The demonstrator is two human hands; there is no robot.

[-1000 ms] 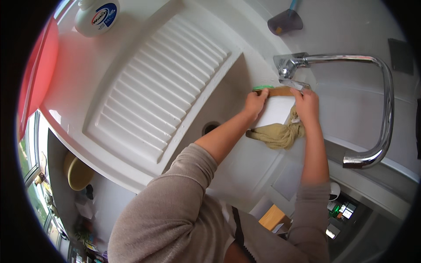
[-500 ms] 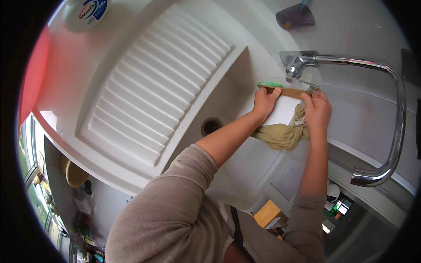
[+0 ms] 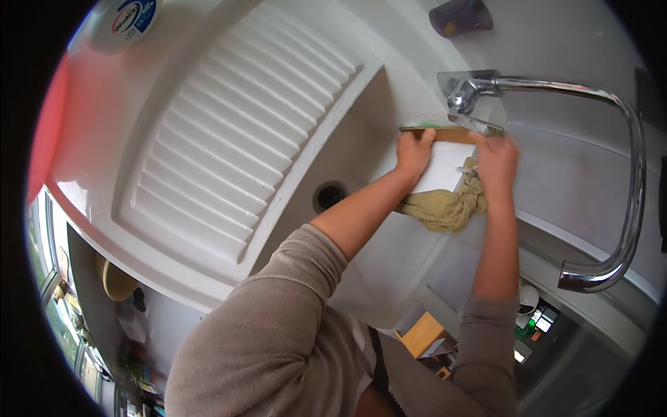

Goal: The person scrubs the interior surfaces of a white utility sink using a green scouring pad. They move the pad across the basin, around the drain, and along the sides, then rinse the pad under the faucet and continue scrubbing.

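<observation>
Fingers of the left hand (image 3: 415,154) grasp the left part of a flat, brown wooden brush (image 3: 455,135); those of the right hand (image 3: 497,158), motion-blurred, grip its right end, which they cover. The brush lies crosswise at the far side of a white sink basin (image 3: 379,104); only a thin strip of its green bristles (image 3: 432,125) shows. Just nearer, between the hands, is a flat white surface (image 3: 439,167), partly covered by a bunched olive-green cloth (image 3: 441,210). Leftward are a dark round drain (image 3: 328,197) and a white ribbed washboard (image 3: 229,132). A curved chrome tap (image 3: 577,87) stands right. At far left, a white bottle (image 3: 114,38) and a pinkish-red rounded object (image 3: 48,132) are cut off.
</observation>
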